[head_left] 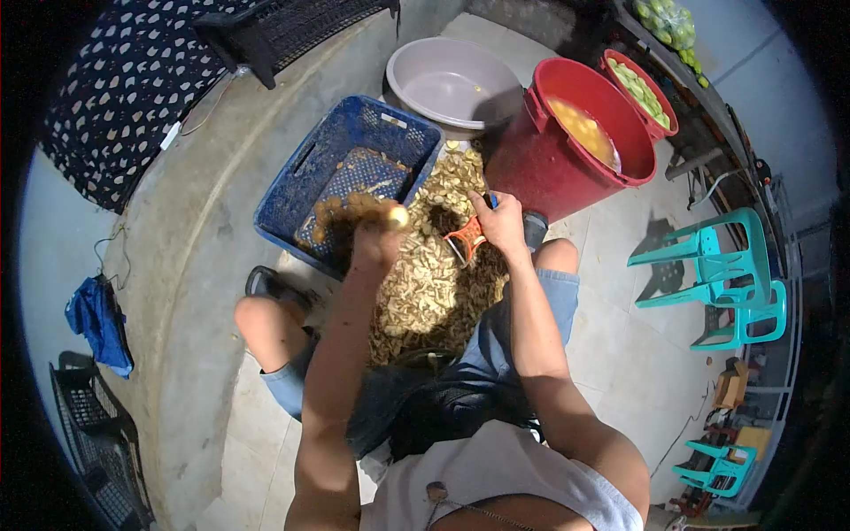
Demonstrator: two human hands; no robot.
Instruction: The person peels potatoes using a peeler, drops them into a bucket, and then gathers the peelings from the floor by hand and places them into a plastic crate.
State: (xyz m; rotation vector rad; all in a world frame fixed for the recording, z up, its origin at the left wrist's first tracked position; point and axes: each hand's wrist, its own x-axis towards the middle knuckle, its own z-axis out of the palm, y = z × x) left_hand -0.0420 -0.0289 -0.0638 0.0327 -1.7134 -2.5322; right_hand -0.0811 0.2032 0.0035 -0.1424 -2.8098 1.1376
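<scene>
My left hand (379,241), a little blurred, is closed on a potato (399,217) whose pale, peeled side faces right. It is over the right edge of the blue plastic crate (305,159), where several brown unpeeled potatoes (332,215) lie. My right hand (503,221) grips an orange peeler (466,239), its blade end pointing left toward the potato, with a gap between them. Something blue shows at that hand's fingers. Below both hands, a large heap of peelings (421,288) spreads between my legs.
A red bucket (553,181) of cloudy water and pale yellow pieces stands ahead right, beside a grey basin (425,93). Behind is a smaller red tub (668,124) of green pieces. Turquoise chairs (708,265) are at right. A concrete ledge (181,239) runs along the left.
</scene>
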